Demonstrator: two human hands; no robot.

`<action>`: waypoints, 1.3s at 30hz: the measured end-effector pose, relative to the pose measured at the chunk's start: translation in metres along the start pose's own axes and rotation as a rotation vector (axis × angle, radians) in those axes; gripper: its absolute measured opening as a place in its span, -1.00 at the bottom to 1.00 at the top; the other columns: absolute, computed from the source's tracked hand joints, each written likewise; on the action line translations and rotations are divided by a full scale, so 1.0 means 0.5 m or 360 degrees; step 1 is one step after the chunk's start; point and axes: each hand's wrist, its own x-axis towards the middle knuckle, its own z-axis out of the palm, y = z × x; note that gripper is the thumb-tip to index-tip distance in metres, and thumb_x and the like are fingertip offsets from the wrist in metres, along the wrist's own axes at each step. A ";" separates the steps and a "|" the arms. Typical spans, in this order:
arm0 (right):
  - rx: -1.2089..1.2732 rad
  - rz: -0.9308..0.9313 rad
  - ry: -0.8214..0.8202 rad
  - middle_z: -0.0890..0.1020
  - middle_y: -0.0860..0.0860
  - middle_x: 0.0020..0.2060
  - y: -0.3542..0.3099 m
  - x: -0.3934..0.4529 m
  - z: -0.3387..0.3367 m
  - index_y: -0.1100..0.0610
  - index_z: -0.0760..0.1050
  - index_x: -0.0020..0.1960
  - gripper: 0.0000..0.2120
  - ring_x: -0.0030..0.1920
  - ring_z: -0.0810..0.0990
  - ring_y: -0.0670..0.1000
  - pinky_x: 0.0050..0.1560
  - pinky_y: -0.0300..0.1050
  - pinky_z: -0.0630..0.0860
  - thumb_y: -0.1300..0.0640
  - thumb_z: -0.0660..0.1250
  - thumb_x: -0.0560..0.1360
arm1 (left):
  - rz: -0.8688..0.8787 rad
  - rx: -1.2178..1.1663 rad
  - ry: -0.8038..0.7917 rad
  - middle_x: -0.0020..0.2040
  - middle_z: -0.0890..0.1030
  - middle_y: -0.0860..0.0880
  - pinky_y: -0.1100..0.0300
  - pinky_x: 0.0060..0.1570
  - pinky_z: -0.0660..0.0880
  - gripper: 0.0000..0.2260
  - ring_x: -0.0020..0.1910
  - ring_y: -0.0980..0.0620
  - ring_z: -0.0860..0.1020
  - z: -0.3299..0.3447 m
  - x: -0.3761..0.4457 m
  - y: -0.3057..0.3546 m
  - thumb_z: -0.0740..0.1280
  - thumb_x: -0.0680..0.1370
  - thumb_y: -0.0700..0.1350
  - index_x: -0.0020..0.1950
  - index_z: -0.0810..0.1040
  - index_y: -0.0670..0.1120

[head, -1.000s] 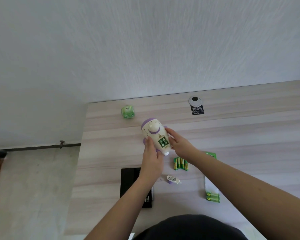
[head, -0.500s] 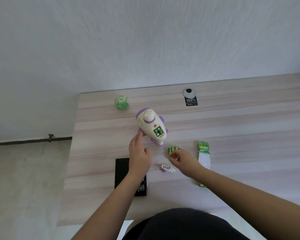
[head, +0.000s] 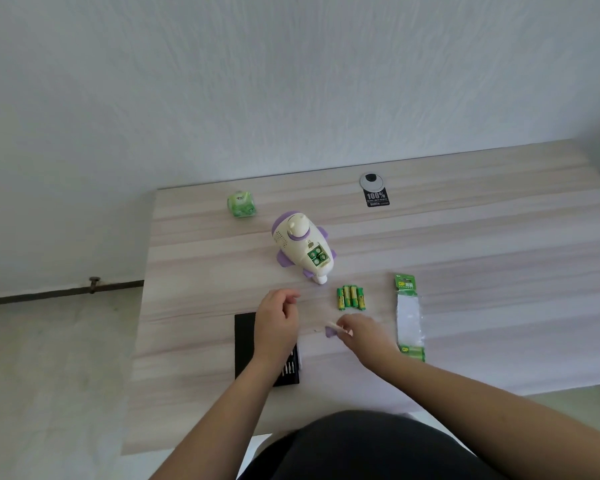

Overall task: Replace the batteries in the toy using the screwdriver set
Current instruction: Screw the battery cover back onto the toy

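The toy [head: 302, 249] now lies on the counter [head: 465, 258], just above frame centre, with neither hand touching it. One second earlier both hands held it raised above the surface; half a second earlier it had been set down and the hands were drawing back toward the lower part of the frame. Its battery compartment faces up and is uncovered, with green cell ends visible inside.

The right hand [head: 362, 329] has since come down on the small purple-and-white battery cover [head: 331, 330], below and right of the toy. Its fingers are bent around the cover's right end; whether the pinch is complete cannot be told from this view. The left hand [head: 278, 318] hovers loosely curled and grasps nothing, positioned over the upper edge of the black screwdriver set [head: 246, 344].

Judgement: cells appear to be seated in the compartment, so the step in hand is probably refitting the cover, with screw fastening to follow. Four loose batteries [head: 351, 297] lie in a row just right of centre; whether these are the spent or the fresh ones cannot be told.

Surface and room: the counter is pale wood-grain laminate. An opened battery pack [head: 408, 317] lies at the right. A green cube-shaped item [head: 241, 203] sits in the upper left of the counter, and a round cable port [head: 371, 181] with a black label sits at its far edge. A white textured wall fills the upper frame; grey floor shows at left.
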 end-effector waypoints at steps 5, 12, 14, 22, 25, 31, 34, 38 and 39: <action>0.0849 0.0066 0.0139 0.65 -0.06 -0.18 -0.021 -0.017 -0.049 -0.02 0.55 0.01 -0.86 -0.17 0.60 -0.10 -0.11 -0.21 0.50 -0.05 0.36 0.51 | -0.0026 -0.0135 -0.0288 -0.03 0.63 0.08 0.46 -0.16 0.41 -0.81 -0.12 0.20 0.55 -0.014 0.017 0.025 0.24 0.60 -0.16 0.12 0.59 0.01; 0.1571 -0.0054 0.0140 0.72 0.00 -0.15 -0.078 -0.049 -0.125 0.08 0.55 0.12 -0.82 -0.13 0.66 -0.09 -0.03 -0.22 0.56 0.15 0.37 0.53 | 0.0000 -0.0374 -0.0491 -0.10 0.68 0.10 0.26 -0.03 0.54 -0.88 -0.08 0.18 0.62 -0.022 0.020 0.084 0.39 0.54 -0.03 0.05 0.60 0.16; 0.1705 -0.0055 0.0126 0.72 0.04 -0.12 -0.087 -0.052 -0.136 0.12 0.52 0.16 -0.77 -0.09 0.67 -0.04 0.05 -0.14 0.57 0.13 0.39 0.52 | -0.0012 -0.0469 -0.0478 -0.12 0.69 0.08 0.21 -0.03 0.57 -0.90 -0.10 0.14 0.64 -0.021 0.021 0.099 0.42 0.52 -0.04 0.00 0.61 0.15; 0.1254 -0.0207 0.0496 0.54 -0.16 0.08 -0.109 -0.049 -0.172 -0.09 0.38 0.29 -0.60 -0.06 0.63 -0.13 -0.16 -0.26 0.58 0.10 0.39 0.50 | -0.0120 -0.0462 -0.0361 -0.06 0.68 0.01 0.34 -0.07 0.52 -0.82 -0.10 0.16 0.65 -0.016 0.046 0.127 0.37 0.56 -0.05 0.12 0.59 -0.07; 0.0940 -0.0487 0.0602 0.47 -0.16 0.13 -0.103 -0.039 -0.179 -0.09 0.43 0.32 -0.62 0.00 0.57 -0.21 -0.02 -0.33 0.53 0.15 0.35 0.54 | -0.0054 -0.0345 -0.0407 -0.05 0.67 0.02 0.27 0.00 0.54 -0.84 -0.06 0.14 0.63 -0.018 0.057 0.126 0.35 0.57 -0.04 0.12 0.58 -0.03; 0.0510 -0.0723 0.0765 0.54 -0.07 -0.05 -0.089 -0.009 -0.183 0.09 0.60 0.02 -0.90 -0.16 0.53 -0.24 -0.09 -0.47 0.44 0.16 0.39 0.51 | -0.0003 -0.0194 -0.0479 -0.10 0.69 0.00 0.39 -0.11 0.50 -0.79 -0.13 0.17 0.63 -0.019 0.079 0.127 0.37 0.55 -0.03 0.12 0.63 -0.08; 0.0579 -0.0597 0.0796 0.54 -0.09 -0.10 -0.081 0.003 -0.188 0.09 0.57 -0.05 -0.94 -0.19 0.54 -0.21 -0.15 -0.46 0.43 0.13 0.40 0.50 | 0.0109 -0.0095 -0.0311 -0.10 0.65 0.05 0.38 -0.14 0.47 -0.87 -0.14 0.19 0.59 -0.025 0.093 0.137 0.35 0.57 -0.05 0.06 0.62 -0.04; 0.0885 -0.0373 0.0805 0.53 -0.11 -0.08 -0.069 0.018 -0.191 0.00 0.52 -0.13 -0.93 -0.11 0.57 -0.20 -0.11 -0.34 0.50 0.11 0.40 0.49 | 0.0655 0.0035 -0.0122 0.09 0.53 0.03 0.33 0.06 0.41 -0.75 0.06 0.14 0.50 -0.056 0.146 0.148 0.43 0.50 -0.15 0.15 0.51 -0.06; 0.0933 -0.0311 0.0782 0.55 -0.11 -0.08 -0.067 0.019 -0.195 -0.01 0.52 -0.13 -0.93 -0.09 0.57 -0.20 -0.11 -0.31 0.50 0.10 0.40 0.50 | 0.0788 0.0146 -0.0142 0.16 0.51 0.03 0.28 0.13 0.39 -0.66 0.14 0.12 0.47 -0.063 0.165 0.147 0.46 0.46 -0.14 0.20 0.48 -0.07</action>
